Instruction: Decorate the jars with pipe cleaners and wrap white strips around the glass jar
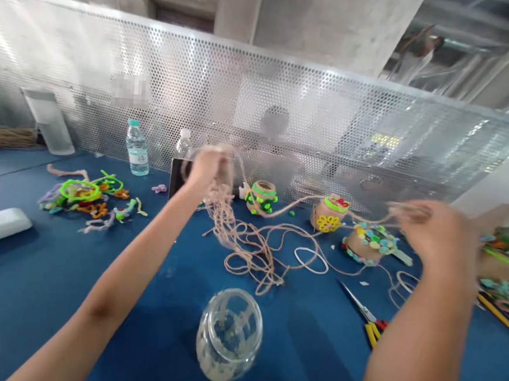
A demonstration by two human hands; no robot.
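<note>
My left hand (212,169) is closed around a bundle of pinkish-beige cord (250,246), raised above the far middle of the table. Loops of the cord hang from the fist and lie tangled on the blue surface. Out to the right, my right hand (432,228) grips a stretch of the same cord, slightly blurred by motion. One strand runs loosely between the two hands. An open clear glass jar (231,335) stands near the front, between my forearms, touched by neither hand.
Several decorated jars stand behind, one with a yellow flower (328,222). Scissors (362,304) and yellow-handled tool (370,334) lie by my right forearm. Colourful pipe-cleaner pieces (80,191) and a water bottle (138,149) are left. A perforated metal screen (227,94) closes the back.
</note>
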